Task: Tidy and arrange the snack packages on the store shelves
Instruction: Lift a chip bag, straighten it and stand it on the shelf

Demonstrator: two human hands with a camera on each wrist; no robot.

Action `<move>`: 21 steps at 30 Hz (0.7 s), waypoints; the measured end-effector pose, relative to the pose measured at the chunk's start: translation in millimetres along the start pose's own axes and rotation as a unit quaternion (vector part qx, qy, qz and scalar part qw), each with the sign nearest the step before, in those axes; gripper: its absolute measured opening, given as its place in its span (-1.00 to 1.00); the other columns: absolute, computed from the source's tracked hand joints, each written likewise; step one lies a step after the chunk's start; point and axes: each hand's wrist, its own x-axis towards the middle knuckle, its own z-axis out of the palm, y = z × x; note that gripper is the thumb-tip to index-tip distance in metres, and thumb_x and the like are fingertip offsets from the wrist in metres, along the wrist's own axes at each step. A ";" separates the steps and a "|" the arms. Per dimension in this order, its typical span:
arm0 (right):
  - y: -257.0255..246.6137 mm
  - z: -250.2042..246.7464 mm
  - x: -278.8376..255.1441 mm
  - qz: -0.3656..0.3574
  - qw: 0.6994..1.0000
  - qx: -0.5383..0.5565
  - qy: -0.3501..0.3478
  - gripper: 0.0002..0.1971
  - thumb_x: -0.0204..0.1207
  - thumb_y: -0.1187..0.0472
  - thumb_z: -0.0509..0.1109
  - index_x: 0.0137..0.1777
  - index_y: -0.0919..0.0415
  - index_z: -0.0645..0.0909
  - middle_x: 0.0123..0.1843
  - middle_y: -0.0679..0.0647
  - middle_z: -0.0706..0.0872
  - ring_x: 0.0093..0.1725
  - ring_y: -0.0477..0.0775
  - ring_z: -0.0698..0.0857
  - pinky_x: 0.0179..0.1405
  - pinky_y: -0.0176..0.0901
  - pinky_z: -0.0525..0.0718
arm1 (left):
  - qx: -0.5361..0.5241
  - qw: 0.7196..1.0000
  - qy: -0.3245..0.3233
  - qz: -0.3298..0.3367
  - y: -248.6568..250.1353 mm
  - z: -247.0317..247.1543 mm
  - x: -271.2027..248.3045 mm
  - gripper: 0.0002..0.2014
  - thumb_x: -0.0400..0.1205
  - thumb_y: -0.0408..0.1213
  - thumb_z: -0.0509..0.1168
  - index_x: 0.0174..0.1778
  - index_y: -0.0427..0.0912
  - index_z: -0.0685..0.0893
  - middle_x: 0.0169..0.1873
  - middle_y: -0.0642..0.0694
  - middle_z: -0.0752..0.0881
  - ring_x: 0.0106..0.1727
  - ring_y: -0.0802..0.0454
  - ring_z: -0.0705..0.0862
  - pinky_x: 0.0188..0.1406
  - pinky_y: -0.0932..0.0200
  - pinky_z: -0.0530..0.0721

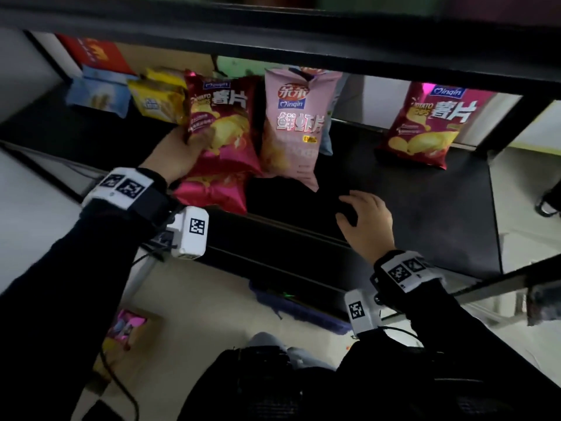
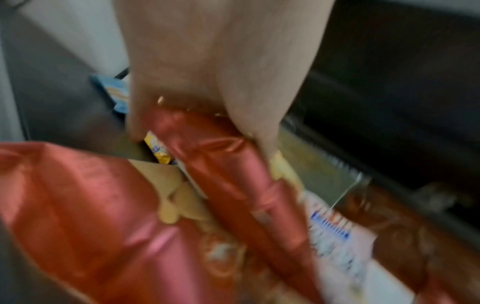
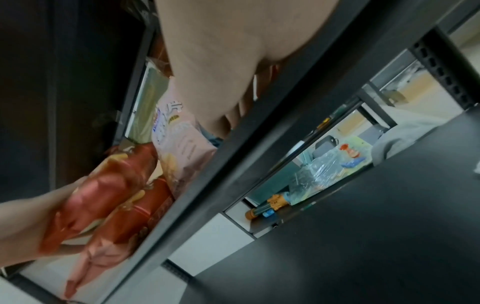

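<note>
Left hand [image 1: 179, 153] is in on the black shelf [image 1: 425, 214], fingers and thumb clamped round the left edge of a glossy dark-red potato chip bag [image 1: 221, 123], holding it up on end. Right below that hand, a second shiny red bag [image 1: 212, 192] lies flat at the shelf's front edge, and the held bag sits over its top end. Just to the right of the held bag stands a pale pink shrimp chip bag [image 1: 291, 126], close beside it. Behind the left hand, toward the back of the shelf, there's a yellow snack packet [image 1: 158, 98] and a light blue packet [image 1: 97, 92] further left. Right hand [image 1: 367, 220] hovers over the bare dark shelf, fingers spread and loosely bent, gripping nothing, just below and right of the pink bag's lower corner. Well off to the far right of that hand, another dark-red chip bag [image 1: 425, 126] leans alone at the back
</note>
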 end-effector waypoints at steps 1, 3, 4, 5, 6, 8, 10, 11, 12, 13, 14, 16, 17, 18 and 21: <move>0.9 0.2 -0.7 -0.005 1.000 -0.001 -0.001 -0.61 0.57 0.07 0.35 0.39 0.09 0.57 0.49 0.03 0.51 0.54 0.13 0.35 0.50 0.07 0.26 | 0.020 1.000 -0.007 -0.013 -0.1 2.3 3.2 -0.36 0.69 0.23 0.06 0.52 -0.18 0.47 0.42 -0.30 0.56 0.41 -0.27 0.54 0.28 0.10 0.41; 2.8 -0.4 -1.9 -0.010 1.000 0.011 0.001 -0.61 0.58 0.09 0.35 0.40 0.09 0.58 0.50 0.04 0.51 0.55 0.15 0.33 0.50 0.07 0.24 | 0.024 0.999 -0.001 -0.034 1.8 4.0 6.8 -0.34 0.71 0.22 0.01 0.52 -0.23 0.45 0.42 -0.36 0.55 0.42 -0.33 0.52 0.33 0.03 0.41; 3.4 -0.2 -2.5 -0.010 1.000 0.015 0.000 -0.62 0.58 0.10 0.35 0.40 0.09 0.58 0.51 0.04 0.50 0.55 0.15 0.32 0.51 0.07 0.22 | 0.019 0.999 0.009 -0.039 3.3 3.8 7.6 -0.34 0.71 0.23 0.01 0.51 -0.25 0.46 0.41 -0.37 0.56 0.41 -0.34 0.53 0.33 0.01 0.42; 3.7 0.3 -3.2 -0.010 1.000 0.016 0.000 -0.62 0.59 0.10 0.35 0.40 0.09 0.58 0.52 0.03 0.50 0.56 0.15 0.32 0.52 0.07 0.21 | 0.012 0.999 0.018 -0.041 4.6 3.4 7.2 -0.33 0.70 0.23 0.02 0.49 -0.27 0.47 0.40 -0.37 0.57 0.40 -0.34 0.54 0.33 -0.01 0.43; 3.8 1.1 -3.4 -0.011 1.000 0.016 0.000 -0.62 0.59 0.10 0.35 0.40 0.09 0.58 0.52 0.03 0.50 0.56 0.15 0.31 0.52 0.06 0.21 | 0.002 0.999 0.029 -0.042 5.9 3.0 7.2 -0.33 0.70 0.22 0.03 0.48 -0.29 0.48 0.39 -0.37 0.58 0.39 -0.33 0.54 0.34 -0.02 0.44; 3.4 0.8 -3.7 -0.011 1.000 0.019 0.000 -0.62 0.59 0.10 0.34 0.41 0.08 0.57 0.53 0.02 0.49 0.57 0.14 0.30 0.53 0.05 0.19 | -0.015 0.997 0.067 -0.035 11.4 2.2 3.5 -0.37 0.71 0.18 0.07 0.44 -0.31 0.50 0.36 -0.35 0.60 0.38 -0.31 0.55 0.33 -0.04 0.49; 3.8 0.1 -2.7 -0.009 1.000 0.029 -0.005 -0.63 0.59 0.10 0.34 0.40 0.07 0.58 0.53 0.01 0.49 0.57 0.13 0.30 0.52 -0.01 0.17 | -0.001 0.989 0.151 0.010 20.7 3.0 -3.2 -0.46 0.73 0.06 0.13 0.37 -0.36 0.54 0.30 -0.38 0.62 0.32 -0.32 0.58 0.25 -0.06 0.52; 4.3 -0.5 -2.2 -0.010 0.999 0.037 -0.010 -0.64 0.59 0.12 0.35 0.38 0.07 0.59 0.51 0.01 0.51 0.56 0.12 0.32 0.51 -0.05 0.19 | 0.013 0.979 0.195 0.057 26.8 4.9 -7.3 -0.53 0.73 -0.04 0.16 0.34 -0.38 0.57 0.26 -0.40 0.63 0.29 -0.32 0.59 0.22 -0.06 0.52; 4.6 -2.6 0.3 -0.005 0.998 0.061 -0.016 -0.64 0.57 0.16 0.37 0.37 0.11 0.61 0.48 0.04 0.54 0.52 0.11 0.38 0.47 -0.13 0.24 | 0.020 0.967 0.229 0.111 34.1 8.4 -12.5 -0.60 0.71 -0.14 0.18 0.29 -0.39 0.61 0.22 -0.41 0.64 0.27 -0.32 0.59 0.21 -0.07 0.52; 4.1 -6.2 4.3 0.012 0.993 0.115 -0.014 -0.65 0.56 0.22 0.39 0.35 0.17 0.61 0.42 0.08 0.59 0.44 0.10 0.47 0.38 -0.29 0.32 | 0.015 0.955 0.247 0.163 43.0 13.8 -19.2 -0.66 0.68 -0.22 0.19 0.24 -0.38 0.65 0.19 -0.41 0.65 0.25 -0.32 0.59 0.22 -0.07 0.52; 5.8 -12.1 10.8 0.044 0.980 0.193 0.007 -0.64 0.53 0.31 0.40 0.33 0.26 0.60 0.32 0.12 0.64 0.32 0.06 0.55 0.23 -0.44 0.38 | 0.003 0.945 0.251 0.208 53.0 22.4 -26.1 -0.69 0.63 -0.28 0.19 0.18 -0.37 0.68 0.15 -0.39 0.67 0.23 -0.30 0.60 0.23 -0.06 0.53; 11.5 -34.4 29.1 0.138 0.917 0.351 0.127 -0.62 0.44 0.48 0.43 0.27 0.42 0.53 0.09 0.15 0.62 0.06 0.00 0.55 0.00 -0.51 0.47 | -0.033 0.936 0.219 0.274 73.8 48.9 -40.6 -0.75 0.58 -0.37 0.21 0.07 -0.31 0.74 0.05 -0.28 0.73 0.14 -0.18 0.64 0.19 0.10 0.53; 16.8 -47.9 40.4 0.184 0.872 0.405 0.202 -0.61 0.40 0.50 0.44 0.22 0.42 0.49 0.03 0.16 0.57 0.00 0.02 0.51 -0.02 -0.39 0.52 | -0.056 0.937 0.177 0.295 83.2 65.1 -49.0 -0.76 0.57 -0.40 0.21 0.05 -0.29 0.75 0.01 -0.22 0.75 0.09 -0.10 0.65 0.16 0.19 0.52; 25.1 -62.1 52.5 0.224 0.839 0.422 0.261 -0.60 0.36 0.46 0.46 0.17 0.38 0.45 0.04 0.18 0.55 0.00 0.04 0.51 0.01 -0.23 0.56 | -0.084 0.939 0.119 0.310 91.9 82.7 -56.7 -0.76 0.58 -0.43 0.22 0.06 -0.29 0.75 -0.02 -0.17 0.74 0.05 -0.03 0.66 0.15 0.25 0.52; 53.8 -96.4 81.6 0.315 0.834 0.369 0.262 -0.26 0.31 0.23 0.58 0.43 0.28 0.29 0.34 0.22 0.53 0.25 0.12 0.58 0.31 -0.07 0.56 | -0.098 0.939 -0.055 0.324 106.6 136.2 -77.1 -0.76 0.57 -0.53 0.29 0.12 -0.32 0.73 0.00 -0.18 0.74 0.00 0.05 0.64 0.17 0.44 0.48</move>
